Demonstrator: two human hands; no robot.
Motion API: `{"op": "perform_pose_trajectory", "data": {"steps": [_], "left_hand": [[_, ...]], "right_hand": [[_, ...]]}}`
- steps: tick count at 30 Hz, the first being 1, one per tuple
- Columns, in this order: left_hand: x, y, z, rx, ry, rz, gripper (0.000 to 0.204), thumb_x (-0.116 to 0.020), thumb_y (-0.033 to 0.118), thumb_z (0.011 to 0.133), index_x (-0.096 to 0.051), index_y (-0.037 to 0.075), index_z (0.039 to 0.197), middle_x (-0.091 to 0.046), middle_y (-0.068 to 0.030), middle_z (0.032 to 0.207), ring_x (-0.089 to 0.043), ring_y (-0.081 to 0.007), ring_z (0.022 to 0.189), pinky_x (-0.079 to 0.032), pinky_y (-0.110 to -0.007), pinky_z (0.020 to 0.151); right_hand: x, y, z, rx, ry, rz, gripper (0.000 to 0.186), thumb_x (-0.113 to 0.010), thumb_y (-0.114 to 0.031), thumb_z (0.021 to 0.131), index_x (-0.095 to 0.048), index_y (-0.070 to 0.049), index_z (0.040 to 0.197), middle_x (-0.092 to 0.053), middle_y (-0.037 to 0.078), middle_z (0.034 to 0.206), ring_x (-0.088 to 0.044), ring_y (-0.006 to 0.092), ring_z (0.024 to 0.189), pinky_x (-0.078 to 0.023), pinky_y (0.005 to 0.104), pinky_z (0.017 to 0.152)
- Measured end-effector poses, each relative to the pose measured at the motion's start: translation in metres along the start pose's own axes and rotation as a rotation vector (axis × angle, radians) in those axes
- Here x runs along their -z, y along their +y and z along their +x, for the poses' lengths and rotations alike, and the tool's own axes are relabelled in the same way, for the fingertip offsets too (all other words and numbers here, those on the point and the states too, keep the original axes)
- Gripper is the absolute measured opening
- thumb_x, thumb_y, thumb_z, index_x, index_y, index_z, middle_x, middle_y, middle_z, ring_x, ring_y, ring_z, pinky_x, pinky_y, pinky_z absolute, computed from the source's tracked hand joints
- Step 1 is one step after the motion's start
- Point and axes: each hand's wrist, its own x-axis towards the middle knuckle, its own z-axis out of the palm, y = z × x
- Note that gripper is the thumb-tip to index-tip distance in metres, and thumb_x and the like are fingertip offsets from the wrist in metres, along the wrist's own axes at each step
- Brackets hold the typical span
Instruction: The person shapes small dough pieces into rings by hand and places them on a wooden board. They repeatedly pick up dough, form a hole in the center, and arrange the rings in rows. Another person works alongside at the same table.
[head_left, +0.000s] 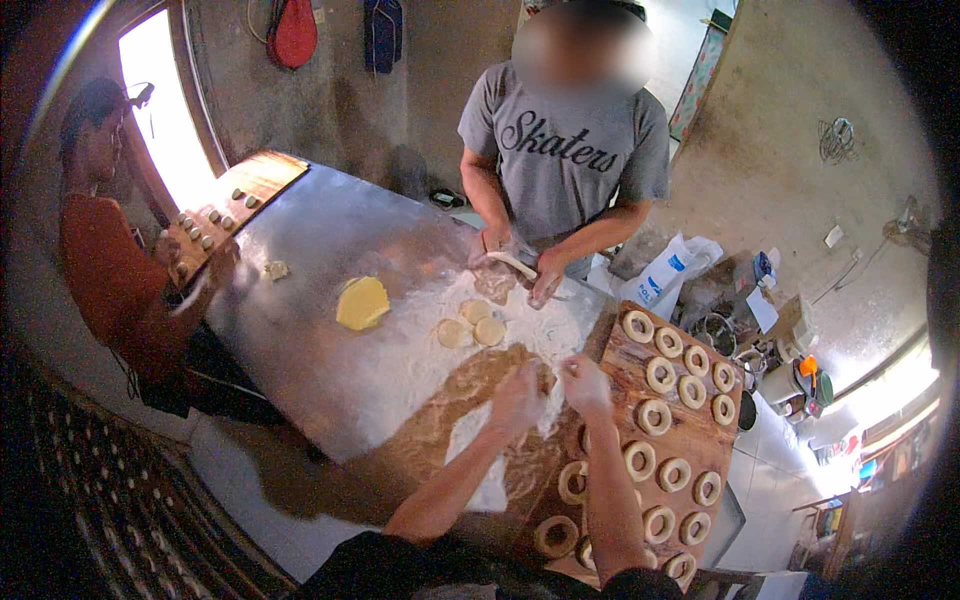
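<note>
Forearms (455, 482) lead to left hand (517, 398) and right hand (587, 388), grips too unclear to tell, three round dough discs (481, 328) lying ahead-left of both, nearer the left, no long axis.

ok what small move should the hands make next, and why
Perhaps the left hand should reach for a dough disc: three lie on the flour just beyond it, and the wooden board to the right already holds dough rings.

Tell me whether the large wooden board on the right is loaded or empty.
Loaded: many pale dough rings lie spread across the wooden board, with bare wood showing between them.
</note>
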Motion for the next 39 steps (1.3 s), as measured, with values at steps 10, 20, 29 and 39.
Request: {"op": "perform_pose_trajectory", "data": {"steps": [10, 20, 29, 39], "left_hand": [[0.116, -0.123, -0.007, 0.139, 0.201, -0.019, 0.039, -0.069, 0.025, 0.092, -0.061, -0.001, 0.120, -0.071, -0.0236, 0.094, -0.072, -0.0378, 0.085, -0.057, -0.046, 0.076], [0.202, -0.056, -0.021, 0.078, -0.093, -0.393, 0.026, -0.077, 0.015, 0.084, -0.072, 0.004, 0.107, -0.072, -0.0096, 0.092, -0.070, -0.0172, 0.082, -0.056, -0.034, 0.077], [0.146, -0.085, -0.017, -0.413, 0.568, -0.300, 0.033, -0.071, 0.005, 0.087, -0.057, 0.004, 0.118, -0.061, -0.0081, 0.085, -0.061, -0.0216, 0.082, -0.052, -0.037, 0.078], [0.106, -0.040, -0.057, 0.114, 0.059, -1.231, 0.031, -0.054, 0.030, 0.104, -0.048, 0.007, 0.124, -0.052, -0.0078, 0.110, -0.053, -0.0123, 0.080, -0.048, -0.028, 0.073]], "right_hand": [[-0.111, -0.134, 0.075, -0.010, -0.190, -0.149, 0.044, -0.080, -0.036, 0.081, -0.060, -0.004, 0.103, -0.067, 0.018, 0.101, -0.067, 0.0355, 0.093, -0.054, 0.0403, 0.088], [-0.054, -0.175, -0.037, 0.176, -0.226, 0.337, 0.060, -0.077, -0.010, 0.081, -0.044, -0.005, 0.131, -0.063, 0.014, 0.106, -0.064, 0.0236, 0.103, -0.053, 0.0368, 0.090], [-0.101, -0.154, -0.049, 0.255, -0.342, 0.937, 0.050, -0.069, -0.020, 0.090, -0.049, -0.007, 0.135, -0.060, 0.007, 0.113, -0.061, 0.0193, 0.095, -0.050, 0.0354, 0.087], [-0.073, -0.118, -0.075, 0.200, -0.340, 0.973, 0.060, -0.045, -0.053, 0.105, -0.036, -0.010, 0.146, -0.060, 0.007, 0.111, -0.059, 0.0200, 0.106, -0.046, 0.0339, 0.093]]}}
